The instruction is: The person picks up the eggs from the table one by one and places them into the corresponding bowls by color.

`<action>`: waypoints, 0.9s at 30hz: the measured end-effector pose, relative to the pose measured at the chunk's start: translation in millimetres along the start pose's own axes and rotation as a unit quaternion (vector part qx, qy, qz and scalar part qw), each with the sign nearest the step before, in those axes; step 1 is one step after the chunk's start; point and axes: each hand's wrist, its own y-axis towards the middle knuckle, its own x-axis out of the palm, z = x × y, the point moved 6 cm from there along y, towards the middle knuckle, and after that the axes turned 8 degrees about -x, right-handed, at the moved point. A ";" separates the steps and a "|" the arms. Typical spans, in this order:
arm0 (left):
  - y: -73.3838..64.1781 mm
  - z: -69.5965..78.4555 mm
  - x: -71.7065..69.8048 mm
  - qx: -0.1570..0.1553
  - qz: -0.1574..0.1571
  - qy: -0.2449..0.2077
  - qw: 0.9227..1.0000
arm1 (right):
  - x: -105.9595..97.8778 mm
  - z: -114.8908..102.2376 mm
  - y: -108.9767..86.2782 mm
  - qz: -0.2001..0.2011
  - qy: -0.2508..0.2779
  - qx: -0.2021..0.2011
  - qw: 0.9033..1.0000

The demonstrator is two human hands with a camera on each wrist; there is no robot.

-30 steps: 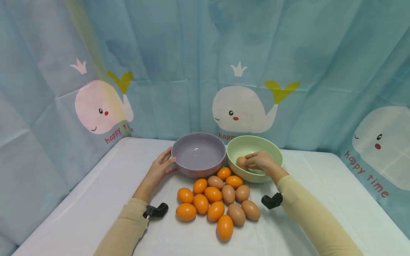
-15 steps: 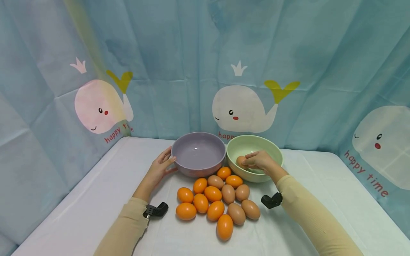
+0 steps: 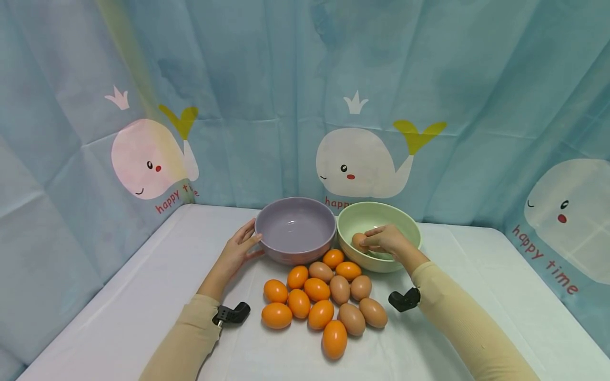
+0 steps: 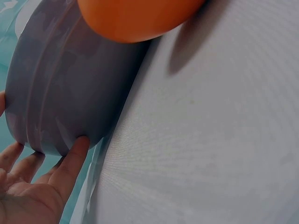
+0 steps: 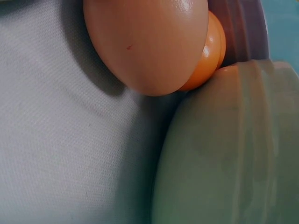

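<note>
In the head view my right hand (image 3: 389,241) reaches into the pale green bowl (image 3: 410,222) and pinches a brown egg (image 3: 359,241) between thumb and fingers, low near the bowl's left inner wall. My left hand (image 3: 236,248) rests against the left side of the purple bowl (image 3: 295,233), thumb near the rim. In the left wrist view, fairly straight fingers (image 4: 74,156) touch that bowl's outer wall. The right wrist view shows the green bowl's outside (image 5: 210,154) but not the right hand.
In front of the bowls, several orange eggs (image 3: 298,303) and several brown eggs (image 3: 351,318) lie loosely grouped on the white cloth (image 3: 429,338). The two bowls stand side by side. Behind them hangs a blue curtain (image 3: 257,159) with whale prints.
</note>
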 end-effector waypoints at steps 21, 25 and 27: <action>-2.5 1.2 -0.3 -0.006 0.006 -0.002 1.000 | -7.5 -30.1 -29.6 0.040 -0.048 -0.138 0.988; -1.6 1.5 0.0 -0.005 0.005 -0.003 1.000 | -6.6 -34.6 -49.9 0.031 -0.032 -0.163 0.986; -0.9 1.6 0.4 -0.004 0.004 -0.002 1.000 | -6.4 -34.5 -61.0 0.029 -0.025 -0.165 0.986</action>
